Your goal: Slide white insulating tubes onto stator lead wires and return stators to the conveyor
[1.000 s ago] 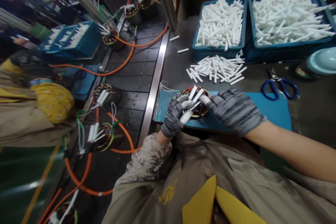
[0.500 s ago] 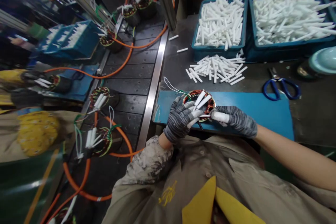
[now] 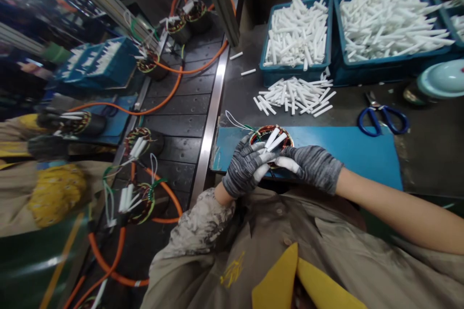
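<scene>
A motor stator (image 3: 289, 136) with red-brown windings and a green-and-white lead sits on the blue mat (image 3: 348, 147) in front of me. Two white insulating sleeves (image 3: 276, 141) stick up over its opening, on leads whose lower ends pass into my left hand (image 3: 247, 168). That hand, in a grey knit glove with white fingertips, is closed around them at the stator's near left side. My right hand (image 3: 311, 166), gloved alike, is pinched at the near right rim, its fingertips close to the left fingers. What lies between the right fingertips is hidden.
Loose white sleeves (image 3: 293, 95) lie in a pile behind the mat, before blue bins (image 3: 295, 75) full of them. Blue-handled scissors (image 3: 382, 118) and a light-blue-lidded jar (image 3: 444, 79) are right. At left, a conveyor (image 3: 188, 104) carries more stators; a co-worker's gloved hands (image 3: 49, 147) work beyond.
My right hand has moved left, closer to my left hand; the small white piece at its fingertips is now hidden. The view has shifted slightly. The co-worker's hands and stator have moved right.
</scene>
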Available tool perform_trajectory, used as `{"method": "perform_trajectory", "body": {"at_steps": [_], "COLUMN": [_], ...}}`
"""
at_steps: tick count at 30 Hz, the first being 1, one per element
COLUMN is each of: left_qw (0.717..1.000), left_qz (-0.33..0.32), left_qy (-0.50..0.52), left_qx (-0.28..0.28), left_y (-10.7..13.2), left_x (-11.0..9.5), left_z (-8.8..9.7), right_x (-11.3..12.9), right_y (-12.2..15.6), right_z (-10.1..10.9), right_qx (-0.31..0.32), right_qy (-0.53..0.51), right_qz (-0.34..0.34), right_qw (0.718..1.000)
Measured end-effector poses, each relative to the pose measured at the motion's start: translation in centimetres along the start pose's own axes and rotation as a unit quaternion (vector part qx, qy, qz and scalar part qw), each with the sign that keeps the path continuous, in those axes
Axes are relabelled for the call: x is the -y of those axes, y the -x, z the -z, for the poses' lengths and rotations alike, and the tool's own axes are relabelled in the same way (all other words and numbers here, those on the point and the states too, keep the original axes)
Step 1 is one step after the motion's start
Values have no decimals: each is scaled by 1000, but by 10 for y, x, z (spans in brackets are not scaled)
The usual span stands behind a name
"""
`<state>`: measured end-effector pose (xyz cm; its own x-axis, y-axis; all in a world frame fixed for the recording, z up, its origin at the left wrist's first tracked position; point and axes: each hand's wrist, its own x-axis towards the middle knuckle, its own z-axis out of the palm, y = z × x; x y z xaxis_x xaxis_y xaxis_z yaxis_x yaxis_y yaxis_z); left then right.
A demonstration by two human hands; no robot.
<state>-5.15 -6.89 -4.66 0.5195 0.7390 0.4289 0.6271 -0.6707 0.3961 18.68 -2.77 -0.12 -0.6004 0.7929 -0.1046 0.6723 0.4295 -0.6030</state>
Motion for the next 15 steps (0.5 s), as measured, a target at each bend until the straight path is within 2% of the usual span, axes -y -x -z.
{"method": "perform_trajectory", "body": {"at_steps": [2,4,6,7,9,11,13,15], "left_qw": [998,995,995,997,999,1000,999,994], "left_qz": [-28,-39,-23,-15,-8,1,37,99], "left_qy": [7,-19,-49,-51,-34,-16,-11,6], "left_qx": [51,88,78,62,20,-9,-26,-38], "left_y": [-2,-6,-10,-11,-10,-6,0,8], "left_x": [1,3,5,5,3,-1,-4,-2], "left_z": [9,10,2,-3,-16,-23,-21,-9], "right_x": [-9,-24,-40,-48,-60,-69,-77,-84], "right_y": [10,24,35,39,43,47,50,55], "right_z": [7,11,8,3,-12,-31,-48,-62], "right_qx": [-26,-128,-191,-187,-126,-95,-120,-151], "right_qy": [-93,-172,-214,-225,-219,-165,-90,-43], "right_qz": [-45,-103,-139,-146,-146,-133,-101,-56], "right_qw": [994,971,948,945,956,973,984,986]}}
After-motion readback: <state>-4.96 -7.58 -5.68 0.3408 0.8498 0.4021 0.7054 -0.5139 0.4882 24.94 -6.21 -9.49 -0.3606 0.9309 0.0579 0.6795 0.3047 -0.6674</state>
